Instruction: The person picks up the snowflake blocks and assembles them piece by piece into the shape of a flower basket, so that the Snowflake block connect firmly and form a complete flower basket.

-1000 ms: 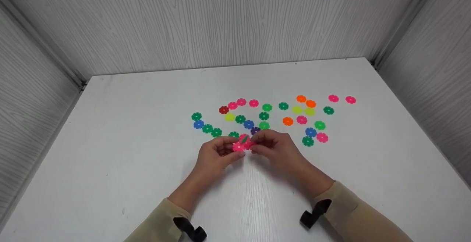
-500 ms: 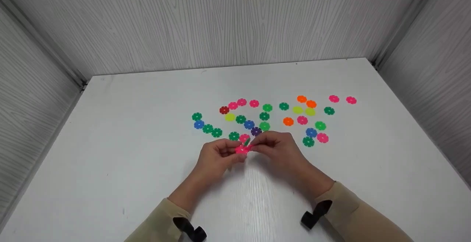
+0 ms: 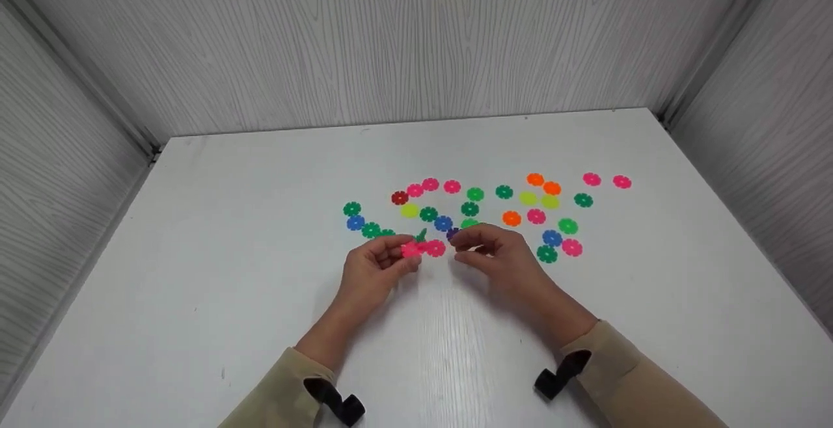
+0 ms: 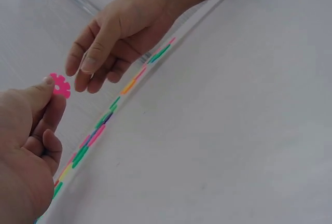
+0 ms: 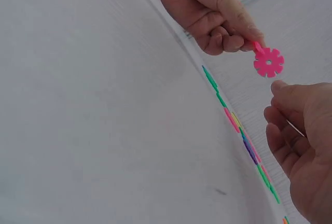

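Note:
My left hand point(image 3: 374, 268) pinches a bright pink slotted flower disc point(image 3: 411, 250) between thumb and fingers, above the table. A second pink disc point(image 5: 268, 62) joins it at an angle, face-on in the right wrist view. From the held piece a narrow green disc point(image 3: 422, 235), seen nearly edge-on, sticks up in the head view. My right hand point(image 3: 498, 252) hovers just to the right, apart from the piece. Its fingers are loosely bent, with a gap between thumb and fingertips and nothing held. Part of the nearest green and purple discs is hidden behind the hands.
Several loose flower discs lie on the white table point(image 3: 260, 220) beyond the hands, among them a dark red disc point(image 3: 399, 198), an orange disc point(image 3: 511, 218) and a blue disc point(image 3: 356, 222). Wood-grain panels point(image 3: 416, 38) stand behind and at both sides.
Earlier both hands pinched the joined discs together. My right hand has let go and moved slightly right. My left hand has shifted left and a little up with the piece.

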Available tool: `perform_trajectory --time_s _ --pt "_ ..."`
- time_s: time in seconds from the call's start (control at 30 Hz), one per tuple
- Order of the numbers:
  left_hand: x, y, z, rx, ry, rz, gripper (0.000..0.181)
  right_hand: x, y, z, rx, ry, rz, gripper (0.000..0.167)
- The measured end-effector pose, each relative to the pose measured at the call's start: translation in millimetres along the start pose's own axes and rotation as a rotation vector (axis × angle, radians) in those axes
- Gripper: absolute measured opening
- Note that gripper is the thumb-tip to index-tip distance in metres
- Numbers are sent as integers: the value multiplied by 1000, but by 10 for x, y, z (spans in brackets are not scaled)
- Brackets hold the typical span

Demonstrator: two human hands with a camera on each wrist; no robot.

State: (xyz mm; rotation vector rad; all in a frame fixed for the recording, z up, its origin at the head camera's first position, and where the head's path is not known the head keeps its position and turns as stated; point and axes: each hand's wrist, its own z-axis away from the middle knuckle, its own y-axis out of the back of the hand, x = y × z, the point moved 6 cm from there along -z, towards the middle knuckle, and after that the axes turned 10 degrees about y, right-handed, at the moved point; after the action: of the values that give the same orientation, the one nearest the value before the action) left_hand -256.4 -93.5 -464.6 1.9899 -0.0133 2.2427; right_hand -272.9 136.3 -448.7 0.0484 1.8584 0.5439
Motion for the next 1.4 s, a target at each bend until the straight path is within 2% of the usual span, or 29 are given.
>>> perform_trajectory --time_s 0.1,0.23,0.37,0.7,0.93,1.17,1.4 --pt "-20 83 -47 58 16 22 39 62 18 -20 12 -54 30 34" --pt "-42 183 -79 118 46 49 37 133 -45 -95 -11 -95 48 35" --pt "-61 237 -86 148 73 61 38 185 -133 -183 -44 -117 76 38" --pt "-82 220 -104 136 105 97 39 228 -265 -322 -143 -145 212 47" --pt "-100 205 -105 151 134 81 38 211 -266 -294 -179 -134 244 41" --pt "-91 155 -86 114 109 71 39 176 -210 -155 -215 -114 283 38" --pt "-27 59 -27 57 52 24 42 112 -148 -12 -183 -89 212 27"
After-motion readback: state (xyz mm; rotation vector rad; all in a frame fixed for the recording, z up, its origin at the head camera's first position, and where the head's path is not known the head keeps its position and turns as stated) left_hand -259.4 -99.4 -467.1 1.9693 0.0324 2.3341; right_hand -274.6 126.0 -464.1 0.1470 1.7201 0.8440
